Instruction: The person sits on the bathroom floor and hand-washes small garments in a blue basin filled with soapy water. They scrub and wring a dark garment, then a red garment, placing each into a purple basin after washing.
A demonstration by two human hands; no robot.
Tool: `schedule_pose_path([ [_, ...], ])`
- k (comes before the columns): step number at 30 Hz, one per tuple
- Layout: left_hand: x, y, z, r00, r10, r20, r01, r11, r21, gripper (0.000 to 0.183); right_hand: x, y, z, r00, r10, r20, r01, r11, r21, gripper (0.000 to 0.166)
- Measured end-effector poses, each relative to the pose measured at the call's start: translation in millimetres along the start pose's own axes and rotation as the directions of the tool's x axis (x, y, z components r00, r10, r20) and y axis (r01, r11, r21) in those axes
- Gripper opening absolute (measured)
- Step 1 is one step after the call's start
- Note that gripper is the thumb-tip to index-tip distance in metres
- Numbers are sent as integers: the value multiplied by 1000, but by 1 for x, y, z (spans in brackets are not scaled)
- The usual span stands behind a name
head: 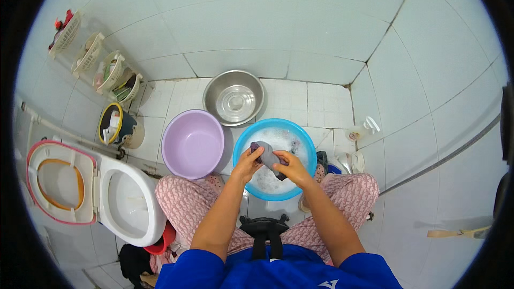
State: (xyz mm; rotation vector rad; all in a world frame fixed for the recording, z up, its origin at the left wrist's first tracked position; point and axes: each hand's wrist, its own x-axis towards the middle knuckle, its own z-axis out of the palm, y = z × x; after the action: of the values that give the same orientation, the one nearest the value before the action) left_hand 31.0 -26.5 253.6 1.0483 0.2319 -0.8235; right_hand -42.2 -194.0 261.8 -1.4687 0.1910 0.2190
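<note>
A bunched grey cloth item with dark purple ends (268, 154), perhaps a sock, is held over a blue plastic basin (310, 144) of sudsy water. My left hand (249, 163) grips its upper left end, thumb on top. On the other side, my right hand (292, 167) holds it with thumb and fingers around the lower right part. Some darker fabric shows among the suds near the basin's right side. The basin stands on the floor between my knees.
Left of the blue basin is a purple basin (192, 144); behind stands a steel basin (234, 98). A toilet (154, 208), a yellow-rimmed bucket (120, 122) and wall baskets (110, 73) are at the left. A spray bottle (363, 129) stands near the right wall.
</note>
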Motion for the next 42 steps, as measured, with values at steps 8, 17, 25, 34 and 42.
schedule_pose_path([
  [8, -47, 48, 32, 958, 267, -102, -272, 962, -40, 36, -26, -25, 10, 980, 116, -160, -61, 948, 314, 39],
  [17, -78, 61, 43, 907, 411, 86, -418, 859, 295, 35, -46, -50, 44, 888, -396, -235, 366, 917, -160, 39],
  [25, -100, 82, 8, 827, 375, 420, -560, 623, 546, 40, -57, -88, 42, 951, -154, -269, 275, 822, 498, 21],
  [34, -125, 86, 17, 710, 373, 597, -703, 425, 571, 52, -67, -111, 46, 998, 36, 51, -56, 884, 464, 33],
  [42, -117, 70, 3, 882, 392, 261, -463, 824, 328, 19, -60, -106, 68, 984, -81, 161, -52, 729, 683, 70],
])
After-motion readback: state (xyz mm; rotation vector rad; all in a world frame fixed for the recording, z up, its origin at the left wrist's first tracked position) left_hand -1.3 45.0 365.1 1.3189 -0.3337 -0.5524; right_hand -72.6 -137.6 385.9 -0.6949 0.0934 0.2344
